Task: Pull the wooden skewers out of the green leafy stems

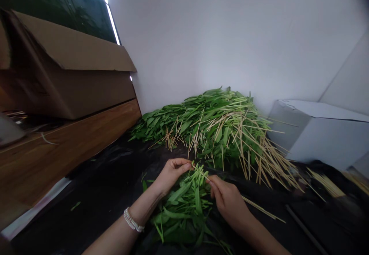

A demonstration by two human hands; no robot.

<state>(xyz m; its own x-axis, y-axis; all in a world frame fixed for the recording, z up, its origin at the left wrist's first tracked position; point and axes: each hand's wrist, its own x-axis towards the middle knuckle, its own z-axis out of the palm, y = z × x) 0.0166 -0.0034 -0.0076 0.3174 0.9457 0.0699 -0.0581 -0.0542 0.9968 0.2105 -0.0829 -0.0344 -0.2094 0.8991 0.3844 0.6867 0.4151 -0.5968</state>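
My left hand [170, 175] is closed, pinching the stem ends of a bunch of green leafy stalks [184, 205] that lies on the black sheet [106, 193] below my hands. My right hand [227, 200] is closed too, fingertips at the same stem ends, and a thin wooden skewer [262, 209] runs out from under it to the right. Beyond my hands rises a big pile of skewered greens [219, 126], with pale stick ends [265, 159] fanning toward me and to the right.
A brown cardboard box [75, 74] sits on a wooden ledge [57, 147] at the left. A white box [317, 132] stands at the right against the white wall. More loose skewers [325, 184] lie at the right on the black sheet.
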